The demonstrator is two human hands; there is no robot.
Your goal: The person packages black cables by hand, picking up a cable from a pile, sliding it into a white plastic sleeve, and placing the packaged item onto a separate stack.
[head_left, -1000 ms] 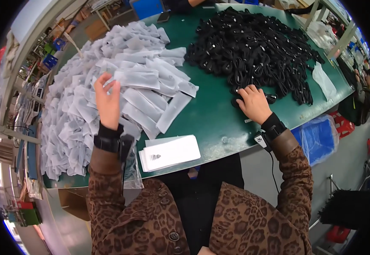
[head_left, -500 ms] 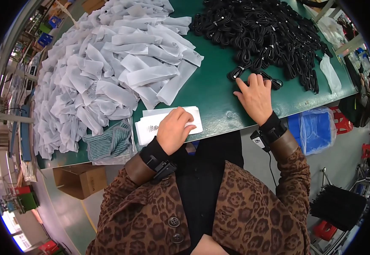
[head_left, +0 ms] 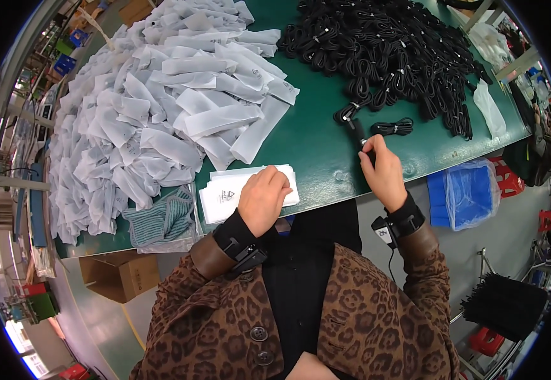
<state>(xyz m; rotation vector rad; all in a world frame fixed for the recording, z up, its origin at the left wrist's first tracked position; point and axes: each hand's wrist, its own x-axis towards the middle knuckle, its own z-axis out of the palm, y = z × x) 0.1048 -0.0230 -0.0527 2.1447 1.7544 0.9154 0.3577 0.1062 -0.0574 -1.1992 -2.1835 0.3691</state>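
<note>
My right hand pinches one end of a black cable between thumb and fingers. That cable stretches up to its coiled part at the near edge of a heap of bundled black cables. Just above the hand, one separate coiled black cable lies on the green table. On a stack of flat white bags at the table's near edge rests my left hand. Its fingers are curled together at the top bag, and the fingertips are partly hidden.
A large pile of filled white bags covers the table's left side. Beside the stack lies a striped grey-green cloth. One white bag lies at the right edge. Below stand a cardboard box and a lined blue bin.
My right hand has drawn back toward me, pulling the end of one black cable from the heap's edge. My left hand stays on the white bags, its fingers shifted slightly.
</note>
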